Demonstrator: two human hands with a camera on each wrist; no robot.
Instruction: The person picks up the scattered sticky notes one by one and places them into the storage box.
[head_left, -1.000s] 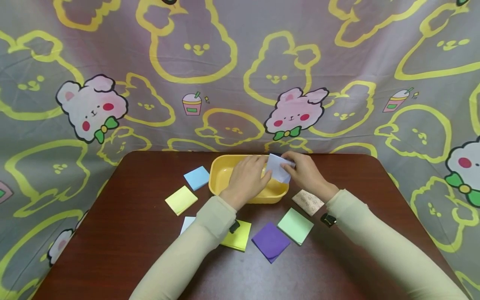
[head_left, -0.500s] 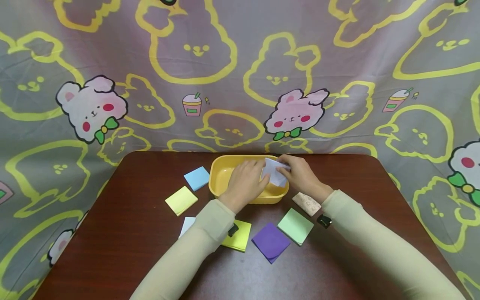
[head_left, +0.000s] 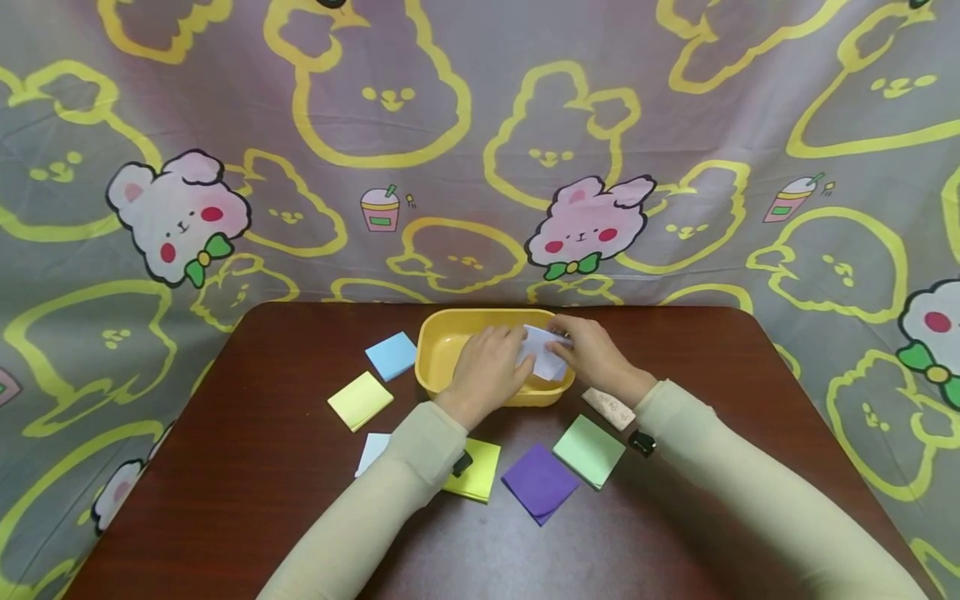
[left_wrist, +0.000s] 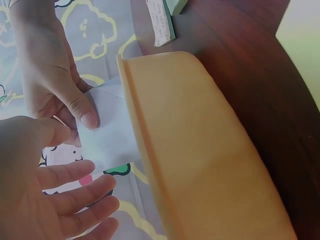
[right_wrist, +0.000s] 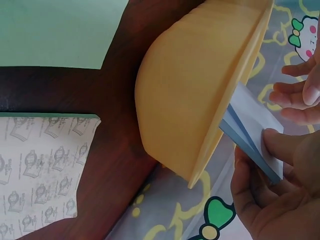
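Note:
My right hand [head_left: 596, 354] pinches a pale bluish-white sticky note pad [right_wrist: 257, 120] between thumb and fingers. The right wrist view shows its blue edge, with the top sheets lifting a little. The pad sits at the right end of a yellow plastic basin [left_wrist: 195, 140], overlapping its rim in both wrist views. Over the middle of the basin, my left hand [head_left: 483, 371] has its fingers spread and relaxed beside the pad, holding nothing. Its thumb tip comes close to the pad's edge in the left wrist view.
Around the basin on the dark wooden table [head_left: 247, 467] lie light blue [head_left: 391, 356], pale yellow [head_left: 361, 401], white [head_left: 371, 452], bright yellow [head_left: 480, 473], purple [head_left: 540, 483] and green [head_left: 588, 451] pads. One pad with a printed backing [right_wrist: 40, 170] lies by my right wrist. A patterned cloth [head_left: 465, 100] hangs behind.
My right hand has moved left and slightly down with the pad, bringing it lower over the basin. My left hand has stayed nearly where it was.

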